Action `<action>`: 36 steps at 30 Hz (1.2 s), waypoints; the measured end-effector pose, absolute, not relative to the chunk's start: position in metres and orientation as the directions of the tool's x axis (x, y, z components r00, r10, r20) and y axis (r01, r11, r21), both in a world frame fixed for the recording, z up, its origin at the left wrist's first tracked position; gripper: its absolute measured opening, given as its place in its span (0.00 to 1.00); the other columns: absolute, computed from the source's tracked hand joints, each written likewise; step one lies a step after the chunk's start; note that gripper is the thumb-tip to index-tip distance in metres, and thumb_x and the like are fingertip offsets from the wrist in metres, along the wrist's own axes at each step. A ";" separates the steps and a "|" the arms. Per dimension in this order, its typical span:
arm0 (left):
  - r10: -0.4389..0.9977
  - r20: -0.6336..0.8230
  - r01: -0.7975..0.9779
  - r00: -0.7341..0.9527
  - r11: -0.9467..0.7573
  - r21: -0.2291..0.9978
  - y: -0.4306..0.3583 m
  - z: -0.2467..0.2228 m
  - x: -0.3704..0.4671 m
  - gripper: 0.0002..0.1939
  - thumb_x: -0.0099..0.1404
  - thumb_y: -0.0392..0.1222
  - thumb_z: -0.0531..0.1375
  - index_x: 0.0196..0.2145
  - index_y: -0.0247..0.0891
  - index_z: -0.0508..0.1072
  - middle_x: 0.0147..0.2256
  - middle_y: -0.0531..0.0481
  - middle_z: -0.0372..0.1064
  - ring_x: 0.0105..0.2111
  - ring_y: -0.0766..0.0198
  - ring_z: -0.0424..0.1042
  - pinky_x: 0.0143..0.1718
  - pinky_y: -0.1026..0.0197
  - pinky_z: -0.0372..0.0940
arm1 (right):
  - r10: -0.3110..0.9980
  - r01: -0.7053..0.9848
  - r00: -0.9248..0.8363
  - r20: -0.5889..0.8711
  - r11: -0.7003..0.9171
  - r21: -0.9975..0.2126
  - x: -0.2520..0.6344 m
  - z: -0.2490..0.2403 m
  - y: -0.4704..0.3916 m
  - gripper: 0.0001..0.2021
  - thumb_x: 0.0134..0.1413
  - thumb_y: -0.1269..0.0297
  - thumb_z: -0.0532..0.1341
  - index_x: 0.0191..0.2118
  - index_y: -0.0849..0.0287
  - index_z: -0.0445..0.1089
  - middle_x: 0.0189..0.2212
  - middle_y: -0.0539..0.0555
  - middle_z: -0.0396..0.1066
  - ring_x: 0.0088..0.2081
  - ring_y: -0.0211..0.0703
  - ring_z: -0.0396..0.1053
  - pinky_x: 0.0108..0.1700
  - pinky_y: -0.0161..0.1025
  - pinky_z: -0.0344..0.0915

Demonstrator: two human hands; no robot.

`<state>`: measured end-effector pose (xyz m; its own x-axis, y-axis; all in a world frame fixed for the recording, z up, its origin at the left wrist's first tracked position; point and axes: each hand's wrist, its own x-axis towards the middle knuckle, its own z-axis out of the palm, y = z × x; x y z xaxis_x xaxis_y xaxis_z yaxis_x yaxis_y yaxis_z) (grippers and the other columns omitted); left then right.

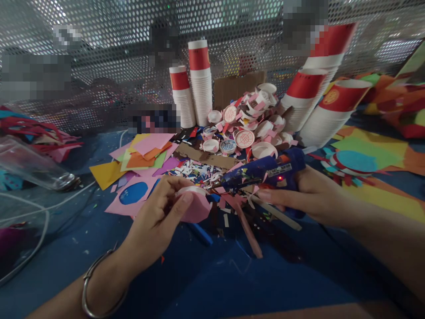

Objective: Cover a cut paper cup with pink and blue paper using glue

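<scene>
My left hand is closed around a pink paper piece with a white paper rim along its upper edge, like a cut-off cup bottom. Part of it is hidden behind my fingers. In my right hand is a blue hot glue gun with a small red light lit. Its nozzle points left, close to the white rim; whether the two touch, I cannot tell. Under the gun lie pink paper strips and small scraps. A pink sheet with a round hole lies beside my left hand.
Tall stacks of red and white paper cups stand behind, with more cup stacks at right. Between them is a heap of cut cup bottoms. Coloured paper and a clear plastic cup are at left. White cable crosses the blue table.
</scene>
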<state>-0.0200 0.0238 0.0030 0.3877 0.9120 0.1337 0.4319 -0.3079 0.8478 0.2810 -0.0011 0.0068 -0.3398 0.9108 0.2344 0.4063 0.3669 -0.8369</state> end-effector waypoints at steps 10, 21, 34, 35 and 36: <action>0.969 -0.043 0.230 0.244 -0.014 0.973 0.022 0.005 -0.021 0.14 0.71 0.53 0.62 0.49 0.46 0.69 0.32 0.52 0.72 0.28 0.64 0.68 0.24 0.66 0.62 | 0.936 0.346 -0.311 0.166 0.274 -0.897 0.281 0.005 -0.005 0.20 0.59 0.53 0.67 0.21 0.55 0.65 0.18 0.46 0.62 0.21 0.35 0.59 0.23 0.36 0.56; 0.972 -0.163 -0.106 0.169 0.183 0.977 0.024 0.009 -0.017 0.08 0.70 0.44 0.65 0.45 0.42 0.75 0.37 0.53 0.71 0.37 0.68 0.71 0.37 0.71 0.71 | 0.936 0.322 -0.321 0.142 0.249 -0.913 0.281 0.007 -0.005 0.22 0.60 0.50 0.65 0.20 0.56 0.65 0.17 0.46 0.64 0.20 0.36 0.60 0.23 0.37 0.56; 0.915 -0.304 -0.060 0.267 0.330 0.942 0.023 0.019 -0.026 0.19 0.63 0.42 0.70 0.51 0.40 0.78 0.46 0.44 0.76 0.40 0.61 0.74 0.35 0.67 0.75 | 0.945 0.278 -0.318 0.081 0.174 -0.945 0.279 0.001 -0.005 0.21 0.58 0.52 0.68 0.20 0.56 0.65 0.17 0.46 0.62 0.20 0.36 0.59 0.21 0.35 0.56; 0.906 -0.315 -0.050 0.283 0.342 0.938 0.023 0.019 -0.026 0.18 0.62 0.42 0.70 0.50 0.39 0.78 0.46 0.43 0.76 0.40 0.61 0.75 0.36 0.66 0.75 | 0.946 0.283 -0.313 0.083 0.177 -0.943 0.279 0.001 -0.005 0.21 0.58 0.52 0.68 0.20 0.56 0.65 0.17 0.46 0.62 0.20 0.36 0.59 0.22 0.36 0.56; 0.899 -0.323 -0.043 0.297 0.350 0.936 0.023 0.019 -0.026 0.18 0.62 0.42 0.70 0.49 0.38 0.78 0.47 0.42 0.76 0.41 0.60 0.75 0.37 0.65 0.76 | 0.946 0.287 -0.312 0.090 0.184 -0.940 0.279 0.001 -0.005 0.21 0.58 0.52 0.68 0.20 0.56 0.65 0.17 0.46 0.62 0.20 0.36 0.59 0.22 0.36 0.56</action>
